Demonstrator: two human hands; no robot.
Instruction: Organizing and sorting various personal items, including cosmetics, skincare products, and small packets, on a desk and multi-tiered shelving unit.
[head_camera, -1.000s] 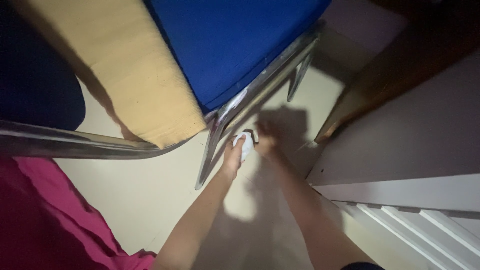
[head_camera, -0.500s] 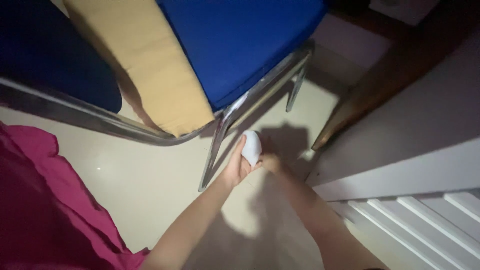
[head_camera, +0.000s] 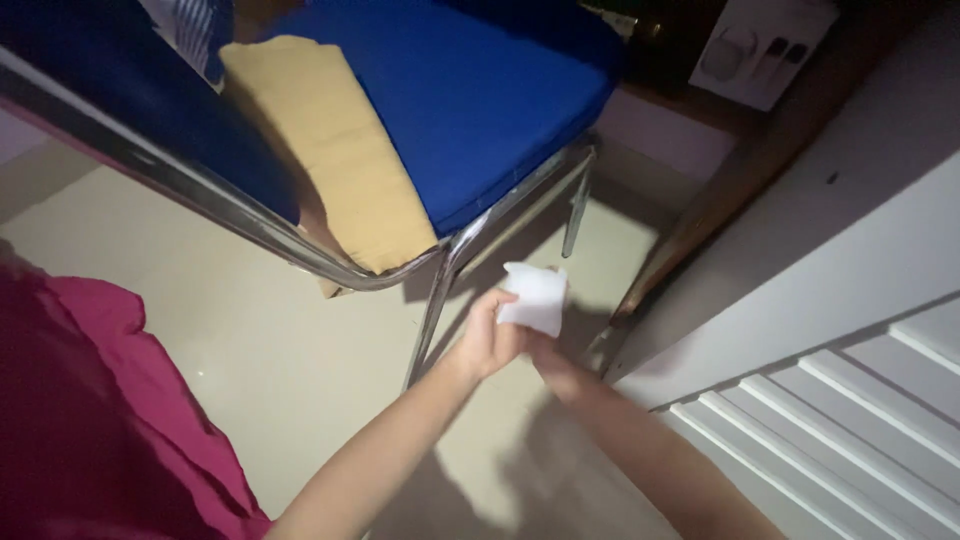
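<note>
I'm looking down at the floor (head_camera: 300, 370) beside the chair (head_camera: 470, 90); my left hand (head_camera: 490, 340) is closed around a white wipe (head_camera: 535, 298), thumb and fingers pinching its lower edge; the wipe stands up out of my fist, clear of the floor, just right of the chair's near chrome leg (head_camera: 432, 310); my right hand (head_camera: 545, 352) sits tucked under and behind the left, in shadow; whether it grips the wipe's lower corner or only touches my other hand, I cannot tell.

The blue seat is above and to the left; a tan cloth (head_camera: 340, 150) hangs over its near edge; a pink cloth (head_camera: 100, 420) fills the near left; white panelling (head_camera: 830, 400) runs along the right, with a dark wooden edge (head_camera: 740, 170) slanting down to the floor beyond it.

My read: I'm between wipes here, with the wipe lifted and both hands gathered round it, seemingly sorting out its fold or my grip; the chrome leg is the closest surface to it; the next move, I judge, calls for a firm one-handed hold with a flat face of the wipe turned outwards, then bringing it across to the left and pressing it against the leg; the light is poor, so I'd go by feel as much as sight.
</note>
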